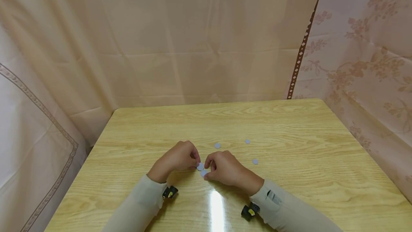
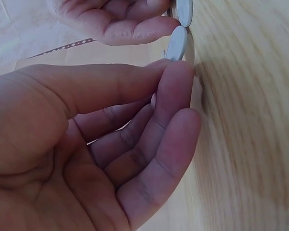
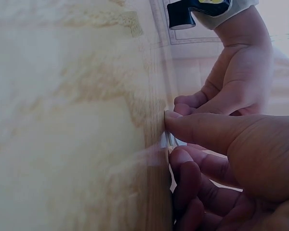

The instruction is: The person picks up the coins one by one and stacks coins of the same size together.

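Two small flat grey discs meet near the front middle of the table, low over the wood or on it. My left hand point(image 1: 179, 157) pinches the farther disc point(image 1: 200, 167) between thumb and fingertip; in the left wrist view this disc point(image 2: 177, 42) stands out past the fingertips. From the other side, my right hand point(image 1: 226, 169) holds the nearer disc point(image 1: 204, 173) by its edge, thumb near and forefinger far. The second disc point(image 2: 185, 11) shows at the top of the left wrist view, close to the first. Fingers hide much of both discs in the right wrist view.
Three more grey discs lie on the wooden table point(image 1: 145, 128): one disc point(image 1: 217, 145) beyond the hands, another disc point(image 1: 247, 141) farther right, and a third disc point(image 1: 255, 161) right of my right hand. Beige curtains point(image 1: 199, 46) hang behind the table.
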Action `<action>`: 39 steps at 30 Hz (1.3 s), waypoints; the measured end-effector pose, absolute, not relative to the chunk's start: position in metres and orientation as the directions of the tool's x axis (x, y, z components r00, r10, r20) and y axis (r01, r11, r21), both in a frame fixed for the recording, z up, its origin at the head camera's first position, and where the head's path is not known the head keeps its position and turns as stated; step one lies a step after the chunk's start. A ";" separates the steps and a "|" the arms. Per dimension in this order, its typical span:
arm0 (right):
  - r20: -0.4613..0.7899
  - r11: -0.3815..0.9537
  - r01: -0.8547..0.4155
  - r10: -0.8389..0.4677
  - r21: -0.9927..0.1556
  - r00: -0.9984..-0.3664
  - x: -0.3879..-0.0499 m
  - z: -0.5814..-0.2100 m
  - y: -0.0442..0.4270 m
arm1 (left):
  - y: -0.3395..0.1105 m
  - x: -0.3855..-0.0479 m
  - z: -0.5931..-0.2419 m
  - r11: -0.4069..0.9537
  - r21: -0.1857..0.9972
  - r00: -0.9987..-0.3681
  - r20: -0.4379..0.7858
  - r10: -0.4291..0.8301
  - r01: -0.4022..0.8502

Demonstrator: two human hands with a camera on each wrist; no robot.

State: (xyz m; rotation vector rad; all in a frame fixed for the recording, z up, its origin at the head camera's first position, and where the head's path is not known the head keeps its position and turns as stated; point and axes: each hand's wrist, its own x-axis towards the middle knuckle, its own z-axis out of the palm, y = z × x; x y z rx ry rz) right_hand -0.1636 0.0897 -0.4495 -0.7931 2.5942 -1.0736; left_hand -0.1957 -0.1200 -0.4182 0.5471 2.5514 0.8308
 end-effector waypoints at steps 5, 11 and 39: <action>-0.003 0.590 -0.393 -0.557 -0.705 -0.831 -0.164 -0.450 0.090 | -0.121 -0.197 -0.420 0.748 0.620 -0.840 -0.257 0.477 0.236; 0.003 0.588 -0.399 -0.559 -0.703 -0.829 -0.165 -0.452 0.090 | -0.121 -0.197 -0.420 0.746 0.623 -0.838 -0.259 0.481 0.236; 0.005 0.595 -0.398 -0.552 -0.698 -0.834 -0.164 -0.450 0.090 | -0.115 -0.191 -0.417 0.711 0.671 -0.812 -0.284 0.510 0.211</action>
